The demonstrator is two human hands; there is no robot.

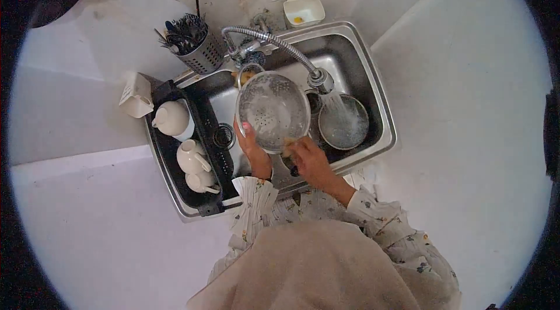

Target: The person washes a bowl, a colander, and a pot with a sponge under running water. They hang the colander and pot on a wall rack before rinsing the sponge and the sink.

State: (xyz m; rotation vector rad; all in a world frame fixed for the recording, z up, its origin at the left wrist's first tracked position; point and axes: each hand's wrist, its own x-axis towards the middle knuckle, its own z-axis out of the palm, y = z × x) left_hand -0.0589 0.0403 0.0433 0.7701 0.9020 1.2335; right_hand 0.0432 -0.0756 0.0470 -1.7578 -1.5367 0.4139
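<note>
A metal colander [279, 97] with soap suds on its inside is tilted up over the sink. My left hand [256, 155] grips its lower left rim, thumb on the inner side. At the bottom rim, my right hand [313, 163] presses a yellowish sponge [288, 144] against the colander. To the right, water runs from the flexible faucet [320, 78] into a round pan [344, 135] in the right basin. My fingers partly cover the sponge.
A black dish rack [207, 129] on the left holds a white teapot [171, 118] and white cups [192, 157]. Behind the sink stand a perforated cutlery holder [205, 55] and a white container [305, 11]. Another white container [137, 97] sits by the left corner.
</note>
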